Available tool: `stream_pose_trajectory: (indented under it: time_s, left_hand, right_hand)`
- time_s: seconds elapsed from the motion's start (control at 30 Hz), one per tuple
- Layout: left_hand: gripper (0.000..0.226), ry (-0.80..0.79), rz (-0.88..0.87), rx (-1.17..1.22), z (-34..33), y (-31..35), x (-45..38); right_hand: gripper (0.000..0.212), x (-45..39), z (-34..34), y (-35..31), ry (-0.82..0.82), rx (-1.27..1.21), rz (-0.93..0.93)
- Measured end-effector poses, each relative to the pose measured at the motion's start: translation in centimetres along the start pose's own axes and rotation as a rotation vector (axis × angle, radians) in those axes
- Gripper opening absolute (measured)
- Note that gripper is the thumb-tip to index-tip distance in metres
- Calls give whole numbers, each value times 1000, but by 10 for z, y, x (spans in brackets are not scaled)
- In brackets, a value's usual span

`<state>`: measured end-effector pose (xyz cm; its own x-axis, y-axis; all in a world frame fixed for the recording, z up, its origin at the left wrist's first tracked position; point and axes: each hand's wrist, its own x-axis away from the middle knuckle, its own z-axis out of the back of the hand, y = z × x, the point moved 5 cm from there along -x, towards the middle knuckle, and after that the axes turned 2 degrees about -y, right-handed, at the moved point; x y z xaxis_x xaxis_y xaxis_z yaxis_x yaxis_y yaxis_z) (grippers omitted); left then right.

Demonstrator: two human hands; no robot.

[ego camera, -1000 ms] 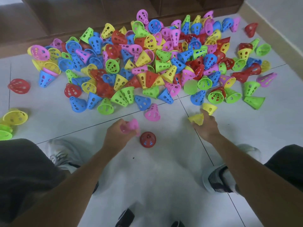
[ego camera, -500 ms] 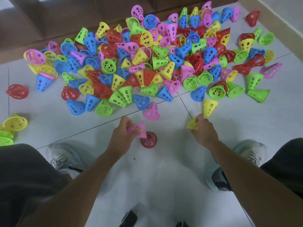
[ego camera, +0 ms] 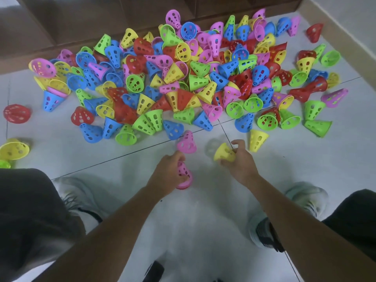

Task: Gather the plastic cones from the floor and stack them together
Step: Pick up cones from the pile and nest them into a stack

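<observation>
**Hands at the near edge of the cone pile**

Left hand grips a pink perforated plastic cone set on a red one at frame centre. Right hand pinches a yellow perforated plastic cone. Bare white tiled floor lies open between the shoes; the heap of coloured plastic cones fills the upper frame against a brown wooden cabinet base.

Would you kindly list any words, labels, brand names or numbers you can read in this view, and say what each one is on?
None: no readable text shows in this view.
The plastic cones bear only cut-out holes, no print, including the pink cone in the left hand and the yellow cone in the right hand.
The shoes show dark stripes but no legible brand.
</observation>
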<state>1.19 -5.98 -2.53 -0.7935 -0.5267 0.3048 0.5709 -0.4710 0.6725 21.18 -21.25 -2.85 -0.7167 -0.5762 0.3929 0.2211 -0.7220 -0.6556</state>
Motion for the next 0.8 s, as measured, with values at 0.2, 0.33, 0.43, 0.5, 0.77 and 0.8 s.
stream_pose_trajectory:
  time_s: [0.2,0.33,0.43,0.5,0.77,0.8]
  left_hand:
    - [43,-37,-18,-123,-13,-3,-9]
    - [46,5,26,-202,4,-27,-5]
    - [48,36,62,-154,20,-39,-7]
    - [53,16,76,-118,29,-42,-7]
    - [85,219,-8,91,94,-3,-3]
    - [86,249,-40,107,102,5,-3]
  right_hand:
    - [70,-5,8,-29,-16,-42,43]
    - [59,-9,12,-48,-48,-12,51]
    - [53,-15,7,-63,-99,34,73]
    - [48,-21,0,-75,-148,44,90]
    - [49,-29,-22,-141,-417,146,172]
    - [53,-29,-24,-150,-432,169,181]
